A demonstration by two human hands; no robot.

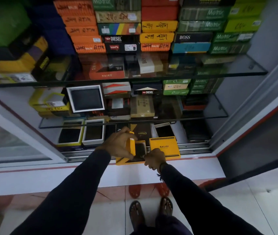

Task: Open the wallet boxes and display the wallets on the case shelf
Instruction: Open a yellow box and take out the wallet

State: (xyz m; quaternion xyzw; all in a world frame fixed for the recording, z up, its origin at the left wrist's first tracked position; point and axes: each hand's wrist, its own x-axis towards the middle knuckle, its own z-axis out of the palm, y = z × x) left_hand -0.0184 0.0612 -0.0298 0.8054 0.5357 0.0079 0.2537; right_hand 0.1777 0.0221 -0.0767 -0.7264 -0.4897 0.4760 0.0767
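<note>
At the front edge of the case's bottom shelf (194,150), the left hand (118,143) is gripping a yellow box tray (131,144) tilted on its side. The right hand (154,158) is closing its grip on the dark wallet (140,148) inside it. The yellow BALISI lid (164,146) is lying just beside them.

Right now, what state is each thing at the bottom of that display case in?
Yellow box: tilted on edge, gripped by left hand.
Dark wallet: partly inside the box, right hand at its edge.
BALISI lid: off, lying flat at the case front.
White-rimmed boxes: open, dark wallets showing.
Glass shelf: loaded with closed boxes.
</note>
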